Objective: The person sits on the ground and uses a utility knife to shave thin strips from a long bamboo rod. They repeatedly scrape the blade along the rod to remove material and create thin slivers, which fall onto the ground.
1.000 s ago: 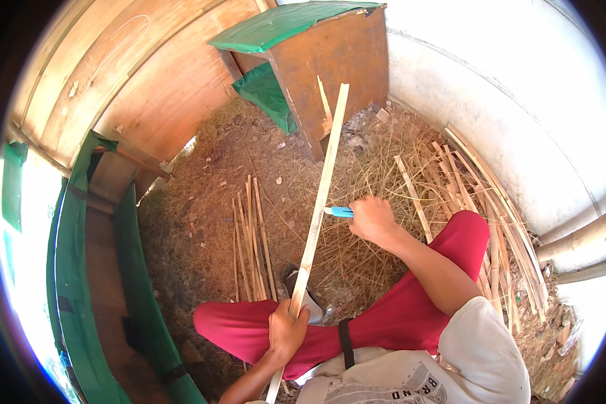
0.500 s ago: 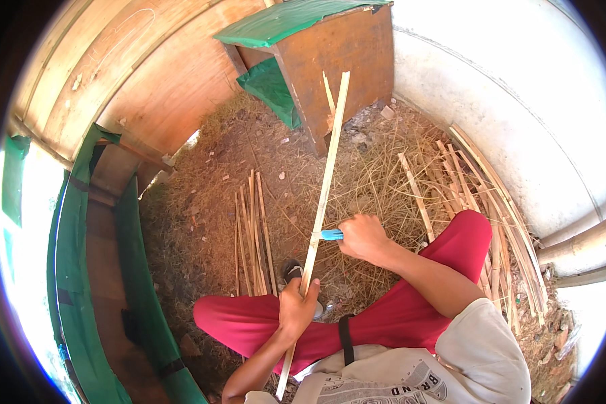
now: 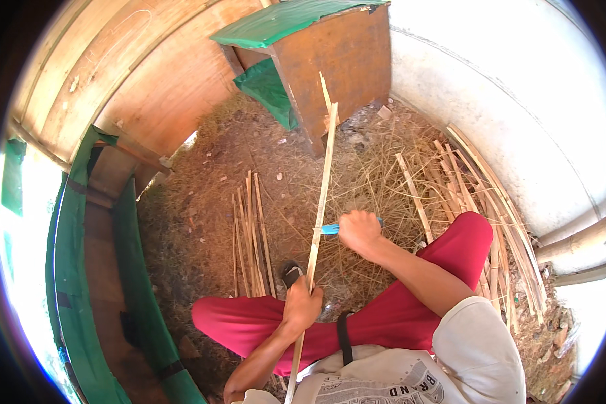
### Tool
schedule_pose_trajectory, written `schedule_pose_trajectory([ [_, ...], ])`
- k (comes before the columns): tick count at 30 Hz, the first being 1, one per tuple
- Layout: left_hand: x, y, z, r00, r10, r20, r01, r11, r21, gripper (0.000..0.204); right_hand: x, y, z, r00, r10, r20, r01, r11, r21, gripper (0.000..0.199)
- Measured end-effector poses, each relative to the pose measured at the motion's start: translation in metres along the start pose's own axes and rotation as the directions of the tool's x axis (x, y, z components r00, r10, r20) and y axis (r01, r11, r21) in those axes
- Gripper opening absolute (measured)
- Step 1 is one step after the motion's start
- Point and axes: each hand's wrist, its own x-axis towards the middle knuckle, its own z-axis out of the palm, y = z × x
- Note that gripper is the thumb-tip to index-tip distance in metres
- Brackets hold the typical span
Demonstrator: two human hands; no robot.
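A long pale bamboo strip [image 3: 324,176] slants away from me, with its near end by my lap and its far end in front of the brown cabinet. My left hand [image 3: 301,306] is closed round its lower part, above my crossed legs. In my closed right hand [image 3: 360,233] is a blue hand tool [image 3: 330,229], mostly hidden by the fingers; its kind cannot be made out. The tool's left end touches the strip about halfway along. My right hand itself stays to the right of the strip.
Several bamboo strips [image 3: 261,232] lie ahead on the left, and a larger pile [image 3: 512,236] lies along the pale wall on the right. Thin shavings [image 3: 377,185] litter the ground. A brown cabinet [image 3: 333,64] stands ahead; a green-covered wooden frame [image 3: 138,276] is at left.
The bamboo strip has slid toward me, its far end now lower in view. My left hand has shifted slightly right; the right hand has tilted, still holding the blue tool against the strip.
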Motion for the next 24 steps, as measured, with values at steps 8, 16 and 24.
schedule_pose_trajectory([
  [8, -0.033, -0.004, -0.017, 0.988, -0.071, 0.137, 0.068, 0.997, 0.029, 0.021, 0.025, 0.034, 0.016, 0.991, 0.123, -0.052, -0.125, 0.992, -0.022, 0.019],
  [16, -0.099, -0.015, -0.048, 0.943, -0.162, 0.292, 0.154, 0.987, 0.05, 0.02, 0.044, 0.082, 0.017, 0.93, 0.366, -0.042, -0.366, 0.931, 0.007, 0.022],
  [24, -0.153, -0.051, -0.075, 0.91, -0.204, 0.359, 0.171, 0.978, 0.124, 0.02, 0.05, 0.097, 0.024, 0.901, 0.433, -0.028, -0.433, 0.901, -0.002, 0.022],
])
